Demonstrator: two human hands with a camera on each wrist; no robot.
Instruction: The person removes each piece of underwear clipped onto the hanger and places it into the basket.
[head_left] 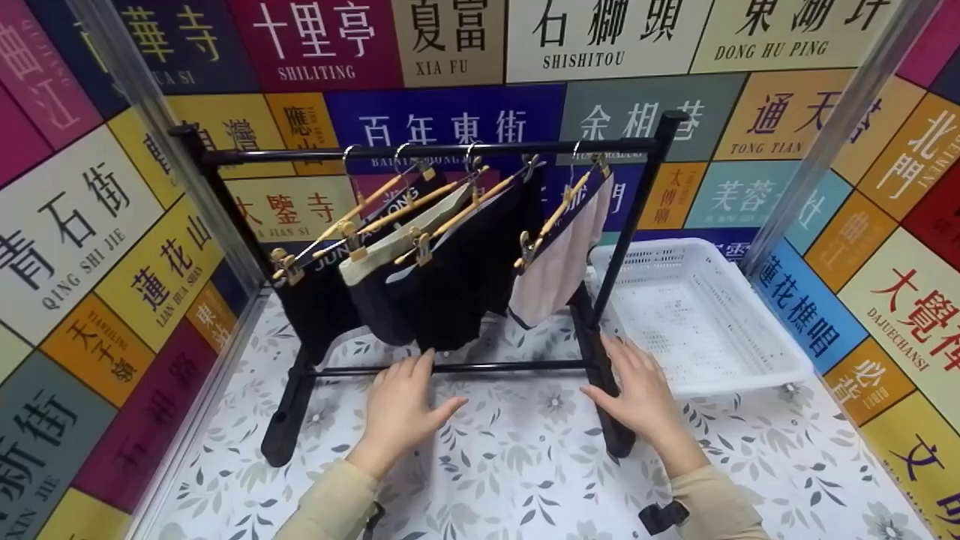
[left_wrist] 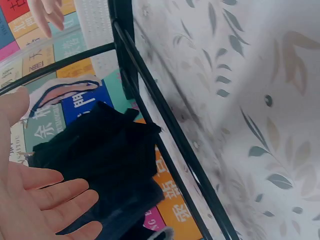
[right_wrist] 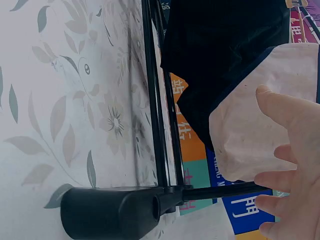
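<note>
A small black garment rack (head_left: pixel 517 148) stands on the table with several wooden clip hangers on its top rail. From them hang black underwear with a lettered waistband (head_left: pixel 319 304), a dark pair with a pale green waistband (head_left: pixel 367 270), a black garment (head_left: pixel 465 277) and a pink garment with dark trim (head_left: pixel 559 262). My left hand (head_left: pixel 401 409), fingers extended and thumb out, is at the lower bar (head_left: pixel 517 367), just below the black garment. Beside the rack's right foot (head_left: pixel 611 424), my right hand (head_left: pixel 637 390) has its fingers loosely spread. Neither hand holds anything.
A white perforated plastic basket (head_left: pixel 772 360) sits right of the rack, close to its upright. Leaf-patterned cloth (head_left: pixel 495 472) covers the table. Walls of coloured sign panels (head_left: pixel 442 112) rise behind and on both sides.
</note>
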